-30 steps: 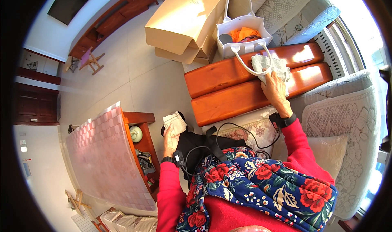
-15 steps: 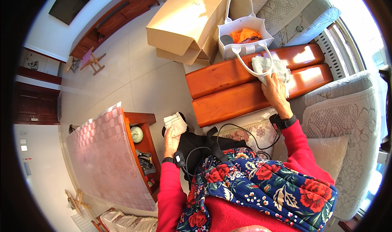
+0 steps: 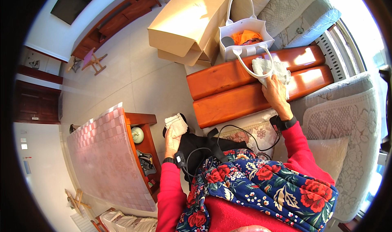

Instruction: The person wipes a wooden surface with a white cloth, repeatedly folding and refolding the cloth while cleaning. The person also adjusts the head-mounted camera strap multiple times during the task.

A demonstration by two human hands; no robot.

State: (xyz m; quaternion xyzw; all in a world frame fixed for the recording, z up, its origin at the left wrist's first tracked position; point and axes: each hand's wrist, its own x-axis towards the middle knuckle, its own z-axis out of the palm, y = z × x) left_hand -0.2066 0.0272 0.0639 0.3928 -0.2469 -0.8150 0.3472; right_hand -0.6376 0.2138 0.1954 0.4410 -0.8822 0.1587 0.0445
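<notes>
My left hand (image 3: 173, 144) is closed around a folded cream cloth (image 3: 176, 125), held in front of my dark trouser leg beside the low table. My right hand (image 3: 275, 94) is at the edge of a crumpled pale lace-like cloth (image 3: 281, 70) lying on the glossy wooden armrests (image 3: 232, 105). Its fingertips are partly hidden in the cloth, which they appear to grip. One looped handle (image 3: 243, 68) of a white tote bag (image 3: 249, 52) hangs over this cloth, close to my fingers. Orange fabric (image 3: 245, 37) and a grey round item (image 3: 227, 41) show inside the bag.
A large cardboard box (image 3: 188, 21) stands left of the bag. To my left is a table with a pink checked cover (image 3: 98, 158) and an open shelf. Black cables (image 3: 245, 130) run between my wrists. Lace-covered sofa seats (image 3: 343, 117) lie at right.
The view has shifted very slightly. Both hands and both cloths stay in nearly the same places.
</notes>
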